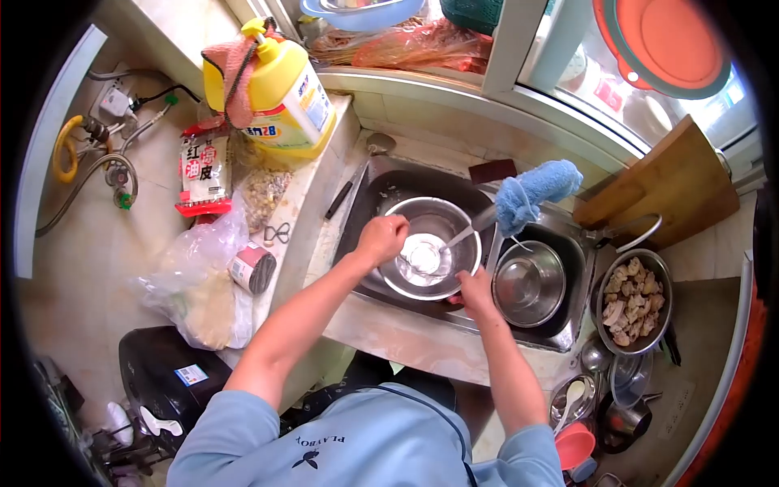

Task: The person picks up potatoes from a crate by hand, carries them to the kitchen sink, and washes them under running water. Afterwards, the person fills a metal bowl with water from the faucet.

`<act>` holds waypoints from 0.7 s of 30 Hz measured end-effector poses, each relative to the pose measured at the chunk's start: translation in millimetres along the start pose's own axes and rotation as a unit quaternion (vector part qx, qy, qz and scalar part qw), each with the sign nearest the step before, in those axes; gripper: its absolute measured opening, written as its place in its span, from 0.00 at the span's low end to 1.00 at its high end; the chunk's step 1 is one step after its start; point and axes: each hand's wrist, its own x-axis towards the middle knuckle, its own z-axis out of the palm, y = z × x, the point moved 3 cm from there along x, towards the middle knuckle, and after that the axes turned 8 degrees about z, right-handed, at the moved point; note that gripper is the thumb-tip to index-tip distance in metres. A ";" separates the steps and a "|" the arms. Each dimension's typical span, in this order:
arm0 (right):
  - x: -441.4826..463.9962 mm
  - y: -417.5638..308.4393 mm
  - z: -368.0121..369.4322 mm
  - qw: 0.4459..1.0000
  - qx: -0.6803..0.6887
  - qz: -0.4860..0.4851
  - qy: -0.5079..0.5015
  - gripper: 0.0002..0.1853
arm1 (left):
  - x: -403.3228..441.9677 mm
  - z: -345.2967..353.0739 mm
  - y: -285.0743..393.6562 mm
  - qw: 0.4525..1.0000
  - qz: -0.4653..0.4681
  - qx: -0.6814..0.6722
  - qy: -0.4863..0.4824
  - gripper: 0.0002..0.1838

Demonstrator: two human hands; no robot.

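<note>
A metal bowl (439,213) sits in the left basin of the sink, with water in its bottom. My right hand (475,292) grips the bowl's near right rim. Over the left rim, my left hand (384,240) is closed with its fingers curled in; what it holds, if anything, is hidden. A faucet wrapped in a blue cloth (531,191) points toward the bowl, and a stream of water appears to run into it. In the right basin stands a metal pot (529,283) beside my right hand.
Left on the counter are a yellow pump bottle (302,101), a red-and-white packet (204,172), scissors (277,234) and a can (253,268). A bowl of meat pieces (634,302) and a wooden cutting board (661,187) stand right of the sink. A black knife handle (338,200) lies near the sink's left edge.
</note>
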 end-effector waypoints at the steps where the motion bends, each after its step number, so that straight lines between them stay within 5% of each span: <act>1: 1.3 7.9 7.2 1.000 -0.015 0.005 0.018 0.17 | 0.9 7.4 -7.5 0.998 -0.037 0.035 -0.024 0.10; 3: -8.0 14.6 20.7 1.000 -0.027 -0.009 0.011 0.17 | 6.8 34.8 -34.4 0.993 -0.098 0.039 -0.045 0.11; 6: -11.9 11.9 39.0 1.000 0.005 0.004 -0.014 0.16 | 26.2 72.3 -39.9 0.976 -0.208 -0.032 0.048 0.13; 8: -3.9 8.0 41.0 0.999 -0.030 -0.043 0.010 0.14 | 28.3 111.1 -27.7 0.955 -0.157 -0.232 0.095 0.15; 9: 6.1 8.6 38.4 0.997 -0.029 -0.043 0.055 0.13 | 24.6 111.2 2.2 0.937 -0.175 -0.302 0.024 0.14; 10: -19.6 -29.9 40.9 0.981 -0.120 -0.097 0.119 0.13 | 16.9 125.5 9.7 0.933 -0.095 -0.346 -0.039 0.13; 12: 0.1 -36.8 23.1 0.958 -0.102 -0.249 0.098 0.15 | -5.2 128.9 19.1 0.923 -0.021 -0.370 -0.106 0.13; 14: -14.0 -51.8 9.3 0.943 -0.182 -0.263 0.089 0.24 | -20.7 97.4 9.7 0.961 0.042 0.008 -0.274 0.12; 15: 5.9 -34.7 6.2 0.880 -0.175 -0.427 0.116 0.23 | -15.6 80.9 1.2 0.953 0.084 0.106 -0.271 0.12; 16: 5.2 -26.8 7.7 0.880 -0.178 -0.425 0.115 0.23 | -3.5 68.4 -6.5 0.934 0.127 0.202 -0.266 0.13; 18: 7.2 -14.1 15.4 0.913 -0.171 -0.323 0.183 0.25 | 9.0 64.3 -7.4 0.942 0.160 0.239 -0.174 0.16; 21: 20.8 1.3 19.2 0.934 -0.157 -0.281 0.154 0.24 | 23.2 97.5 5.1 0.988 0.121 0.008 0.092 0.22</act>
